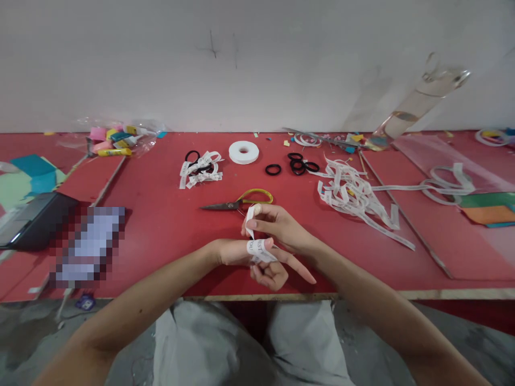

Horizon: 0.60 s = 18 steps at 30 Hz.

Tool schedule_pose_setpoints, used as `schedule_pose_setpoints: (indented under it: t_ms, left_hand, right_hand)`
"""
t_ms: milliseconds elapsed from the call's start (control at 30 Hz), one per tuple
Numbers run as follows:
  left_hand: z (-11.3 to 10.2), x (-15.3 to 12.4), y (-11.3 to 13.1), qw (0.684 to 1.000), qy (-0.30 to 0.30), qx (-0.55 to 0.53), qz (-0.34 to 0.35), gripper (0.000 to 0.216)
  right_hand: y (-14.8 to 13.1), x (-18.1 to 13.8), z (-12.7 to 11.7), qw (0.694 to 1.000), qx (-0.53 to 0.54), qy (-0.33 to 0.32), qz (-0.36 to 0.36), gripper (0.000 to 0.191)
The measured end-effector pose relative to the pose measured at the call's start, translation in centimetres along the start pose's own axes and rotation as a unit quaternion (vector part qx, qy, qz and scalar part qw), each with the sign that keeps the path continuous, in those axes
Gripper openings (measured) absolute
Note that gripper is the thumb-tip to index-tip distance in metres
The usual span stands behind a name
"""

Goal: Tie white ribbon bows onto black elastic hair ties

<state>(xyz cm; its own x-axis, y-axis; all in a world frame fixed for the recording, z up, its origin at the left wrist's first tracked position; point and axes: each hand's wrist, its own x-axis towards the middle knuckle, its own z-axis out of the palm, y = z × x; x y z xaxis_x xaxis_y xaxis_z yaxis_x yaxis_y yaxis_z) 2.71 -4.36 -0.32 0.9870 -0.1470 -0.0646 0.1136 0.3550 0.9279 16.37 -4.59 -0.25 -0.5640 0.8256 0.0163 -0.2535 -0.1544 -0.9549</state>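
White printed ribbon (257, 247) is wrapped round my left hand (273, 265), just above the front edge of the table. The thumb tip of that hand lies against the ribbon, the index finger points out to the right and the other fingers are curled. Above it, my right hand (277, 222) pinches a raised end of the ribbon between thumb and fingers. Scissors with yellow handles (257, 195) lie just beyond both hands, their blades to the left.
Farther back are a white tape roll (243, 153), black hair ties (298, 163) and ribbon-tied hair ties (203, 169). Tangled ribbon (354, 195) lies right. A phone (90, 244) and a dark case (42, 220) sit left. A bottle (422, 102) leans against the wall.
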Motion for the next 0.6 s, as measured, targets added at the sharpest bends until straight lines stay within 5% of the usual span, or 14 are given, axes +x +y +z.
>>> schedule_pose_setpoints:
  t_ms: [167,600]
  left_hand:
    - [0.06,-0.12,-0.35,1.000,-0.019,0.006,0.025,0.118]
    - [0.12,0.05,-0.25,1.000,-0.002,0.024,0.012,0.115]
  right_hand:
    - [0.17,0.09,0.07,0.999,-0.013,0.031,0.011,0.025]
    - [-0.13,0.40,0.01,0.994,0.010,0.108,0.018,0.024]
